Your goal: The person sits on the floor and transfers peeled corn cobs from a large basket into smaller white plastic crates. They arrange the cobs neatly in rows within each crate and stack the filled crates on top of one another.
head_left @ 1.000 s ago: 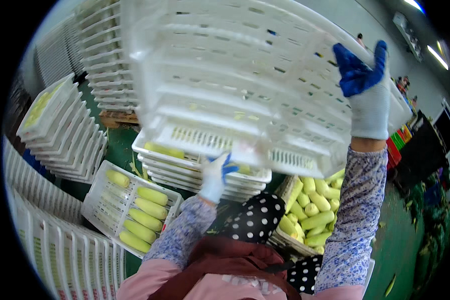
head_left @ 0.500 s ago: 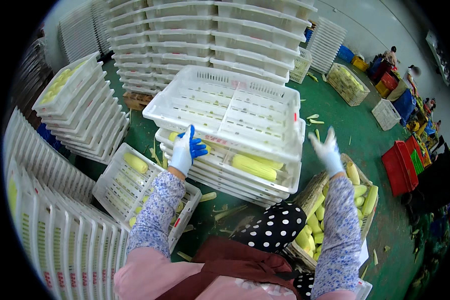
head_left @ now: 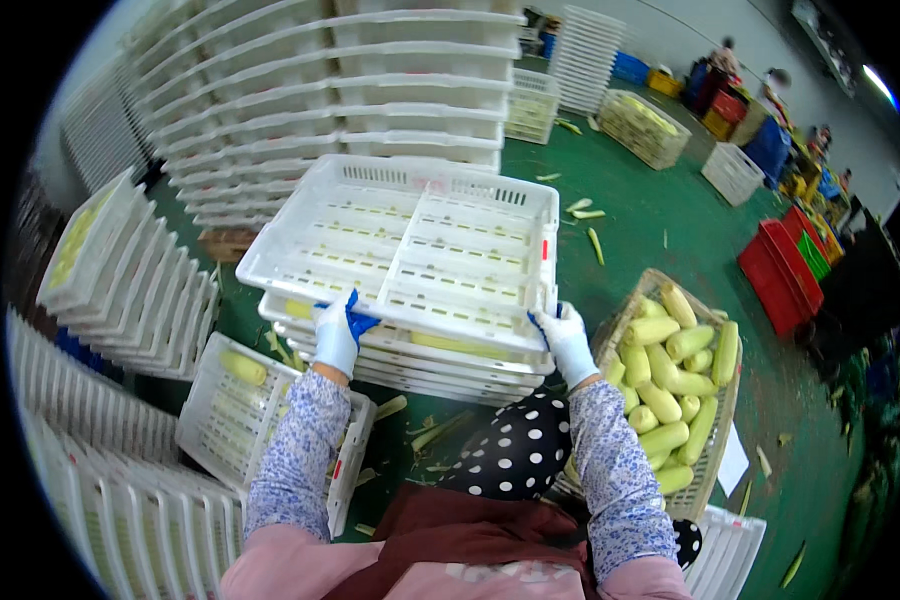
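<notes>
A white slatted plastic tray (head_left: pixel 440 235), split by a divider and with no vegetables in it, lies on top of a stack of similar trays (head_left: pixel 420 375). My left hand (head_left: pixel 338 335), in a white glove with blue fingers, grips its near rim left of centre, thumb over the edge. At the near right corner my right hand (head_left: pixel 563 340), gloved alike, has its fingers closed on the rim. Through the gap below, pale yellow-green ears that look like corn (head_left: pixel 457 345) show in the tray underneath. The fingers under the rim are hidden.
To the right stands a crate (head_left: pixel 718 440) full of pale green ears. Tilted at left is a white tray (head_left: pixel 202 430) with some ears. Tall white tray stacks (head_left: pixel 420 95) rise behind; more trays (head_left: pixel 130 480) line the left. Husk scraps (head_left: pixel 595 245) litter the green floor.
My right hand has come from raised and open to the tray's near right corner. The top tray now sits lower and covers more of the ears beneath. The whole view has shifted.
</notes>
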Tool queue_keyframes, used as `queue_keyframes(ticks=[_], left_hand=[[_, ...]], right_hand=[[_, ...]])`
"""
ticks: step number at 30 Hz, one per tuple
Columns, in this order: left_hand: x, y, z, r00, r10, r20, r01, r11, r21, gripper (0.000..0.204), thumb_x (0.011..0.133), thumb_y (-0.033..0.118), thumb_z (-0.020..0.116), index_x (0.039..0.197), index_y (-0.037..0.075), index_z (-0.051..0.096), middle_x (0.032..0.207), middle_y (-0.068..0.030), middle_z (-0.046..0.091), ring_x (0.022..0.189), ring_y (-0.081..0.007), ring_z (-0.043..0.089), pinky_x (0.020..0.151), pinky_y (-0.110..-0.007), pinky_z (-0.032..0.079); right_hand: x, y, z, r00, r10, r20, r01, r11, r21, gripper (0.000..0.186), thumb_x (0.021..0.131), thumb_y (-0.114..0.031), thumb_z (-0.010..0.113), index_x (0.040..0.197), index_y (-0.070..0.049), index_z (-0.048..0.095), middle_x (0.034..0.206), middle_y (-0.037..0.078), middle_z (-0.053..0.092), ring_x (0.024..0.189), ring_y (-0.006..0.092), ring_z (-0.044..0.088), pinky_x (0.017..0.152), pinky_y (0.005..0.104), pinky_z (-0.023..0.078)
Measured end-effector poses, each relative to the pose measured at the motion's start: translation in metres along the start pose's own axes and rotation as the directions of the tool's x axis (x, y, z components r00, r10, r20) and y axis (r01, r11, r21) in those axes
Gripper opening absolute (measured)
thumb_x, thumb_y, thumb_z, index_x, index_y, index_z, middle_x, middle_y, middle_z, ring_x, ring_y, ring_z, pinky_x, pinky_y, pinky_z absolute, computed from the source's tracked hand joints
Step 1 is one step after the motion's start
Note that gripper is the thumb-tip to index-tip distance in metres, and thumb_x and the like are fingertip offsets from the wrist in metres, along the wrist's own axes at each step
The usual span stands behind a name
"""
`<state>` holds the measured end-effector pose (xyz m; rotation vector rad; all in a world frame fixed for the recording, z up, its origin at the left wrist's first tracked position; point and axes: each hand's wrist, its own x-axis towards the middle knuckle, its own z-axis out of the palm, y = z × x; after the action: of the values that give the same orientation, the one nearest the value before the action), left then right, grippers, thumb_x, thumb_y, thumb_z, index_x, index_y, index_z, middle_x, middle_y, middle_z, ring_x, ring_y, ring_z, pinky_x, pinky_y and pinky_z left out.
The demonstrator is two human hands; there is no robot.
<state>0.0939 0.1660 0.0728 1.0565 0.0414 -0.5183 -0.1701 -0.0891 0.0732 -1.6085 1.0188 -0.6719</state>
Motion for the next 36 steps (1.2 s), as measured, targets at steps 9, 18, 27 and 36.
queue_keyframes(ticks=[9, 18, 27, 36], left_hand=[[-0.006, -0.016, -0.011, 0.993, 0.08, -0.087, -0.079, 0.997, 0.015, 0.035, 0.086, 0.012, 0.065, 0.116, 0.002, 0.05, 0.106, -0.0201, 0.061, 0.091, -0.035, 0.064, 0.077, -0.05, 0.058], [-0.005, -0.015, -0.007, 0.999, 0.018, 0.051, -0.017, 1.0, -0.021, 0.04, 0.086, 0.008, 0.065, 0.119, 0.0, 0.045, 0.108, -0.0206, 0.057, 0.095, -0.0343, 0.062, 0.076, -0.051, 0.059], [-0.01, -0.015, -0.006, 0.985, -0.026, 0.172, 0.02, 0.999, 0.041, 0.036, 0.09, 0.015, 0.061, 0.118, -0.002, 0.048, 0.112, -0.0202, 0.058, 0.096, -0.0341, 0.062, 0.081, -0.048, 0.058], [-0.139, -0.019, 0.06, 0.894, -0.359, 0.269, 0.328, 0.932, 0.154, 0.031, 0.094, 0.039, 0.055, 0.082, 0.011, 0.061, 0.065, -0.0041, 0.055, 0.059, -0.0208, 0.053, 0.059, -0.035, 0.046]], right_hand=[[-0.025, 0.017, -0.006, 0.997, -0.006, -0.076, -0.002, 0.995, -0.103, 0.041, 0.079, -0.025, 0.069, 0.106, 0.003, 0.058, 0.092, 0.012, 0.066, 0.082, 0.02, 0.061, 0.075, 0.0314, 0.048], [-0.024, 0.014, -0.021, 0.998, -0.038, -0.041, 0.036, 0.998, -0.053, 0.048, 0.081, -0.035, 0.066, 0.107, 0.005, 0.057, 0.094, 0.021, 0.064, 0.088, 0.0307, 0.061, 0.078, 0.0369, 0.048], [-0.022, 0.019, -0.027, 0.995, -0.087, -0.052, 0.083, 0.994, -0.076, 0.047, 0.085, -0.04, 0.065, 0.102, 0.003, 0.058, 0.087, 0.014, 0.064, 0.077, 0.0205, 0.059, 0.071, 0.0321, 0.048], [-0.035, 0.065, -0.131, 0.939, 0.264, -0.22, -0.072, 0.778, 0.624, 0.034, 0.089, -0.039, 0.064, 0.095, -0.006, 0.057, 0.072, 0.003, 0.056, 0.056, 0.0103, 0.052, 0.048, 0.0243, 0.044]])
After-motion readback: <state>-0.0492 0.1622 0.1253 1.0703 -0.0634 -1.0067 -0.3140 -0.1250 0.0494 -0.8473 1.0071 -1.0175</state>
